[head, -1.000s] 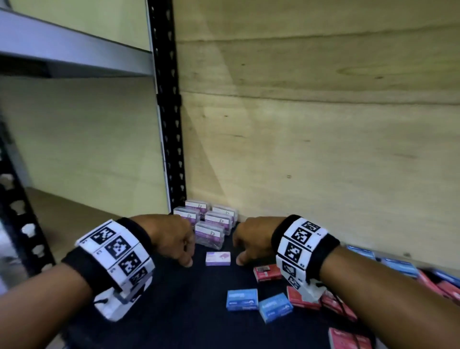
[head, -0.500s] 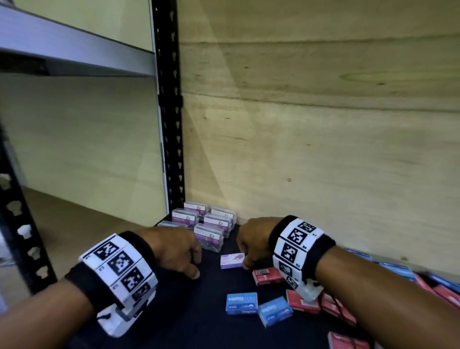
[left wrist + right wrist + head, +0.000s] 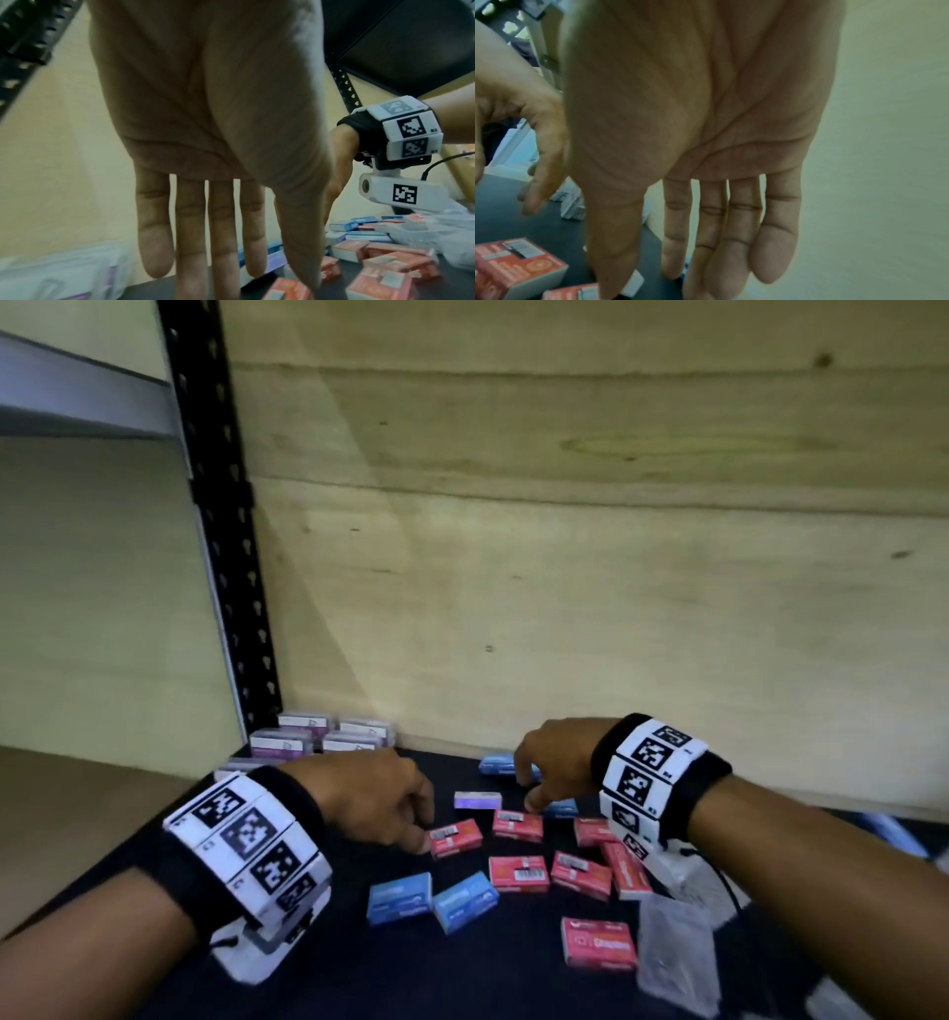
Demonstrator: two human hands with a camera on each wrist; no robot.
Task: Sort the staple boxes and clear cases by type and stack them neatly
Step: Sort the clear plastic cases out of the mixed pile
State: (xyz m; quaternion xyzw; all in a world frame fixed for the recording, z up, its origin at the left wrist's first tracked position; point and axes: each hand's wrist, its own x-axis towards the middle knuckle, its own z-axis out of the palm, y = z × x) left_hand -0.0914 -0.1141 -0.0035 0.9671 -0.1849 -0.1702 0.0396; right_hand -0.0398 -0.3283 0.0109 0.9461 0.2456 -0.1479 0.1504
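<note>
Dark shelf mat (image 3: 328, 963), plywood behind. Loose purple box (image 3: 477, 799) lay between the hands, long axis left-right, right hand (image 3: 557, 759) nearer. Left hand (image 3: 377, 806) empty, thumb at a red box (image 3: 456, 837). Both hands' fingers straight, holding nothing. Clear cases (image 3: 308, 737) stacked far left.

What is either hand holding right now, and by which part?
Nothing. The left hand and right hand both show straight, empty fingers above the scattered red staple boxes and blue staple boxes.
</note>
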